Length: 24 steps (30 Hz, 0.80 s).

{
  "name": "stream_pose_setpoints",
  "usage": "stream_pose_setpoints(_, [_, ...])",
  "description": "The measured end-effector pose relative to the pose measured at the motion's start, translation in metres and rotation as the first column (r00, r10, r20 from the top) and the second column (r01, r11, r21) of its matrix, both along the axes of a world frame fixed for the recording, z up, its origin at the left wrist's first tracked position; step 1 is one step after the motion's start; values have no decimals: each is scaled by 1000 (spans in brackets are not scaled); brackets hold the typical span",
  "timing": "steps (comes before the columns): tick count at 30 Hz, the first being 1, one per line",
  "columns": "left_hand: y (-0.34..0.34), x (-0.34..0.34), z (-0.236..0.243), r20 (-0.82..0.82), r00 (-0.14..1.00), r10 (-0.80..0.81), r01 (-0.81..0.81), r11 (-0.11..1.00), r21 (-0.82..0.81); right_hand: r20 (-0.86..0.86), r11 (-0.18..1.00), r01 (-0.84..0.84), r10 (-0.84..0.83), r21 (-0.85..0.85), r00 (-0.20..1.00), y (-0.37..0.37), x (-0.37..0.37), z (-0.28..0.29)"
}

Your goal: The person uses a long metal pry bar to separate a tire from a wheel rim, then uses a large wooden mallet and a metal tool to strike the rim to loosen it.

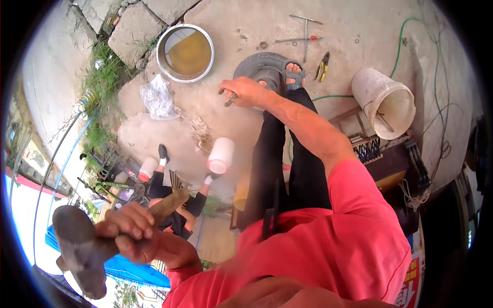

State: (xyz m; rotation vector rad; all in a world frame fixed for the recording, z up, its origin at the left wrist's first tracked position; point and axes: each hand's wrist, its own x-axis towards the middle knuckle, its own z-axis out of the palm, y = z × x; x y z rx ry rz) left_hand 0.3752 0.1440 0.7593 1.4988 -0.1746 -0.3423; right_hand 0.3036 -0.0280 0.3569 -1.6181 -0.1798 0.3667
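Note:
My left hand (134,228) is raised at the lower left, its fingers wrapped round a heavy hammer (82,246) with a dark metal head and a wooden handle. Out in front, my right hand (247,92) is closed round a short metal rod (230,100), whose end pokes out of the fist. Below that hand a black tyre (250,63) lies on the ground around a grey wheel hub, partly covered by my hand. My sandalled right foot (294,76) presses against the tyre's right side; the other foot is mostly hidden behind the right hand.
A metal basin (163,56) of brownish water stands beyond the tyre to the left, near a clear plastic bag (158,100). Yellow-handled pliers (322,66) and a cross wrench (306,39) lie right. A white bucket (377,100) rests tipped over. Another person's legs (195,205) show at left.

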Motion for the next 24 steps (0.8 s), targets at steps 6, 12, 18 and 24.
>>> stream_pose_setpoints(6, [41, -67, -125, 42, 953, -299, 152, 595, 789, 56, 1000, -19, 18, 8, 998, 16, 9, -3])
stream_pose_setpoints(12, [16, -60, -124, -335, 915, 224, 123, 635, 762, 58, 1000, 13, -12, -26, 998, 32, 1, -8])
stream_pose_setpoints(18, [9, 26, 12, -39, 999, 6, -3, 997, 81, 15, 1000, 5, -5, -31, 1000, 17, 9, -9])
stream_pose_setpoints(24, [-15, 5, -62, 151, 989, -5, -2, 999, 51, 76, 997, 73, -72, -18, 995, 27, 20, -16])
